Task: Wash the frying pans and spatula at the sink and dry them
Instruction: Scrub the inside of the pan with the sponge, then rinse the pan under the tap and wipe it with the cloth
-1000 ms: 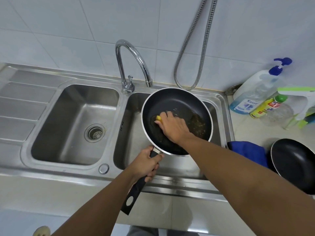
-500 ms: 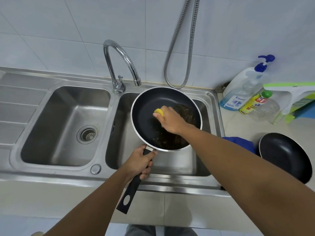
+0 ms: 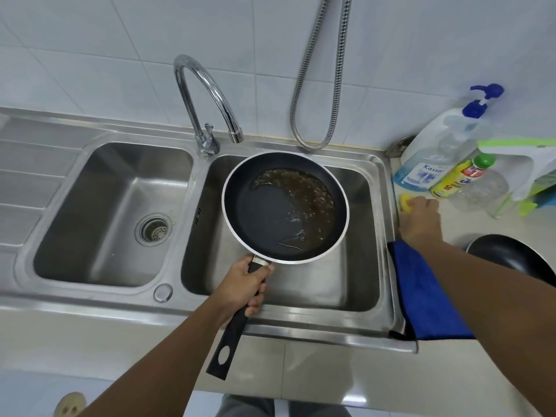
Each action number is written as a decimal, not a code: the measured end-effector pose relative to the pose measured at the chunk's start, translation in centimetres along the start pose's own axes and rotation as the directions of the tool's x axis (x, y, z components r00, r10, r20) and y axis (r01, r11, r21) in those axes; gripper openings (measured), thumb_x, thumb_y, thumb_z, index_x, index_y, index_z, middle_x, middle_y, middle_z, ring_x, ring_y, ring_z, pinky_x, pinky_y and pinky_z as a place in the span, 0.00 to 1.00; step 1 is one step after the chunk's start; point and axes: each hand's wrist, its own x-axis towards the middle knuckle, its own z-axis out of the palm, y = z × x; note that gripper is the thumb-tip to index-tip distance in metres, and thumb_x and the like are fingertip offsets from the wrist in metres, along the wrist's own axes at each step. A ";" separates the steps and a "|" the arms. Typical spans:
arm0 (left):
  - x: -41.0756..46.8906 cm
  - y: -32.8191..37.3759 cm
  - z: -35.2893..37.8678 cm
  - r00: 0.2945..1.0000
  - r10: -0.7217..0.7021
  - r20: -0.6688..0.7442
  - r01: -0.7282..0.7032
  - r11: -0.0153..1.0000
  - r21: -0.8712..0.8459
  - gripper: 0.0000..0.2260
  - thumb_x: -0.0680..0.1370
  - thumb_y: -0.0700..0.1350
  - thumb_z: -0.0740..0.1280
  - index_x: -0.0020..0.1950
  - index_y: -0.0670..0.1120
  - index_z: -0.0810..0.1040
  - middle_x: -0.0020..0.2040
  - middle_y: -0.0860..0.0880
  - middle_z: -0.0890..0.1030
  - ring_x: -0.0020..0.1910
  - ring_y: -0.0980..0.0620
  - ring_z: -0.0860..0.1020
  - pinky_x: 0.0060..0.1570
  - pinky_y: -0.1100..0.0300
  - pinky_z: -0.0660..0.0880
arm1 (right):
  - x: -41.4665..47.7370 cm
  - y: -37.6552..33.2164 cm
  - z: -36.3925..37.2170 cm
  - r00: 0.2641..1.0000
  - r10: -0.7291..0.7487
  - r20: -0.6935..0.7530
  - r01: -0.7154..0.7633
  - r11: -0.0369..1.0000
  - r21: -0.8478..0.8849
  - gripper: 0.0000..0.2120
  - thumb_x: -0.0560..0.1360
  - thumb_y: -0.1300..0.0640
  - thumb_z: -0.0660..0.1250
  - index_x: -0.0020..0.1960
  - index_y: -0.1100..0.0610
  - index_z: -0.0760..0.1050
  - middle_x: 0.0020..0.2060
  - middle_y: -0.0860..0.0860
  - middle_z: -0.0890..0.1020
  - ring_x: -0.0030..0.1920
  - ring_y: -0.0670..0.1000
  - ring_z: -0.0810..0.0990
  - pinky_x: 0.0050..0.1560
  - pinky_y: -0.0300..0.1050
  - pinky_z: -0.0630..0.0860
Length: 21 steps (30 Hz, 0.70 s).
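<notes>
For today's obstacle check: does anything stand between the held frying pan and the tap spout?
Nothing visible does. The left hand holds the frying pan over the right basin, near the tap spout, open space between.

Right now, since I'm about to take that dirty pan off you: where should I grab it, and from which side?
Probably the free stretch of the black handle below the left hand, coming from the near, front side. The frying pan is held over the sink's right basin with brown liquid pooled inside, so its rim gives no clean hold.
</notes>
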 end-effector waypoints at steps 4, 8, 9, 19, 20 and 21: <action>0.1 0.1 -0.3 1.000 0.006 -0.023 -0.005 1.000 0.016 0.05 0.84 0.47 0.66 0.55 0.46 0.73 0.33 0.45 0.71 0.22 0.52 0.64 0.20 0.63 0.64 | 0.3 -0.6 -0.8 0.982 -0.132 -0.137 0.113 0.984 -0.140 0.14 0.79 0.57 0.64 0.62 0.63 0.75 0.59 0.64 0.77 0.60 0.64 0.74 0.64 0.60 0.70; -0.2 0.3 -1.0 0.999 0.001 -0.040 0.000 1.000 0.020 0.07 0.85 0.46 0.66 0.57 0.44 0.72 0.34 0.45 0.71 0.22 0.52 0.64 0.20 0.62 0.65 | -1.2 -5.9 -0.6 0.913 -0.365 -0.180 0.379 0.924 0.052 0.11 0.79 0.58 0.61 0.58 0.57 0.77 0.54 0.57 0.79 0.57 0.57 0.75 0.60 0.55 0.74; -0.3 0.4 -1.2 0.999 0.000 -0.038 0.000 1.000 0.019 0.07 0.85 0.46 0.66 0.57 0.44 0.72 0.34 0.45 0.71 0.22 0.52 0.64 0.20 0.62 0.65 | -1.6 -7.9 -0.4 0.883 -0.445 -0.151 0.465 0.874 0.143 0.10 0.78 0.61 0.63 0.58 0.57 0.77 0.54 0.55 0.80 0.56 0.54 0.76 0.60 0.52 0.75; -0.1 0.7 -2.6 0.999 -0.021 -0.046 0.020 1.000 -0.018 0.10 0.85 0.44 0.65 0.61 0.39 0.70 0.32 0.46 0.70 0.21 0.52 0.63 0.18 0.64 0.63 | -1.4 -33.3 -1.1 0.499 -0.815 0.295 0.776 0.572 0.267 0.25 0.77 0.73 0.60 0.70 0.56 0.70 0.67 0.53 0.76 0.64 0.51 0.74 0.62 0.47 0.72; 0.1 0.8 -2.8 0.999 -0.016 -0.048 0.015 1.000 -0.004 0.11 0.85 0.45 0.65 0.61 0.38 0.70 0.32 0.46 0.70 0.21 0.52 0.63 0.18 0.64 0.63 | -1.2 -35.0 -1.1 0.473 -0.821 0.320 0.776 0.560 0.290 0.26 0.76 0.73 0.62 0.72 0.57 0.69 0.68 0.55 0.75 0.65 0.53 0.75 0.64 0.48 0.72; 0.2 0.9 -3.0 0.999 -0.011 -0.046 0.012 1.000 0.006 0.12 0.85 0.45 0.65 0.61 0.38 0.70 0.32 0.46 0.69 0.21 0.52 0.63 0.18 0.64 0.63 | -0.9 -36.4 -0.9 0.452 -0.827 0.334 0.776 0.549 0.309 0.28 0.76 0.72 0.64 0.74 0.58 0.68 0.69 0.57 0.75 0.68 0.56 0.74 0.68 0.50 0.71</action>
